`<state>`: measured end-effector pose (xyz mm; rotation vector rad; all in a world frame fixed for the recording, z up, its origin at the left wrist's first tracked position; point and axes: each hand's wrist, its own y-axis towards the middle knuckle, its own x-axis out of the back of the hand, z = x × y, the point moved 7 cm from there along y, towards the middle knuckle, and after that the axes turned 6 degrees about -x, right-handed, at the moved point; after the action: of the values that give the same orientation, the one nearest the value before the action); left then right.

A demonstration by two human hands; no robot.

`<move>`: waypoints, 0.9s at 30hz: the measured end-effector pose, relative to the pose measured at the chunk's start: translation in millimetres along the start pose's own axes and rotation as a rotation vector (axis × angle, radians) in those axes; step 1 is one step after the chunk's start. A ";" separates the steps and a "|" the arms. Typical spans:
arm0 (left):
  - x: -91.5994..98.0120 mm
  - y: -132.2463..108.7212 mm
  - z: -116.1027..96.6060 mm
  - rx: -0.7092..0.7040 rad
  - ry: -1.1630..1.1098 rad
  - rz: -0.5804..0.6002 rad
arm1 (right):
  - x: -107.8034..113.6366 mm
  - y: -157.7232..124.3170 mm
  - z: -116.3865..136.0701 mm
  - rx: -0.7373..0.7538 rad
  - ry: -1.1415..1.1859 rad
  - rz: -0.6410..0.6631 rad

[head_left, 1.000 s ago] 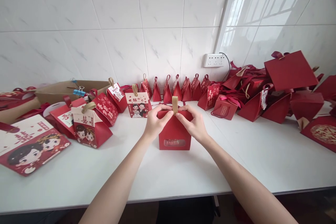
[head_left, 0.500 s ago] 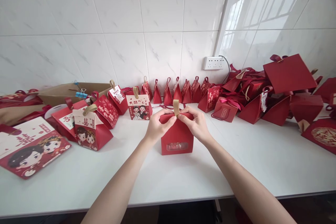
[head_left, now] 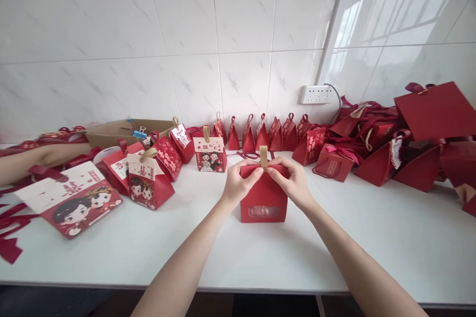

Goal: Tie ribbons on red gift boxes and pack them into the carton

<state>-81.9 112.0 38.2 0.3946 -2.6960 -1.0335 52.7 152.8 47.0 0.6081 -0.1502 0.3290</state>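
Standing upright — red box (head_left: 263, 192) | clear window (head_left: 264, 211), tan loop (head_left: 264, 156) | hands (head_left: 239, 182) (head_left: 293, 182) pinching its top

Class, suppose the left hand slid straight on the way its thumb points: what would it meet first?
The left hand would probably meet the base of the flat tan ribbon loop on the red cardboard box with a clear window, then the right hand just beyond; exact depth is unclear.

Grey-veined white wall tiles (head_left: 241, 20); barred window reflection (head_left: 397, 5) right; white table (head_left: 267, 262), dark beneath.
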 end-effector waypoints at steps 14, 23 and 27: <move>-2.3 -14.8 28.3 0.069 -0.172 0.029 | -1.4 -7.1 -22.9 0.149 0.003 -0.013; 11.2 -18.7 36.0 -0.014 0.101 -0.110 | -4.5 9.8 -70.2 -0.130 0.006 0.174; 16.9 -16.4 43.6 -0.045 0.118 -0.169 | 26.1 14.0 -74.4 -0.231 0.032 -0.154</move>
<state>-108.2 121.6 -2.6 0.6636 -2.5653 -1.0765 75.4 213.6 0.2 0.3826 -0.1077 0.1690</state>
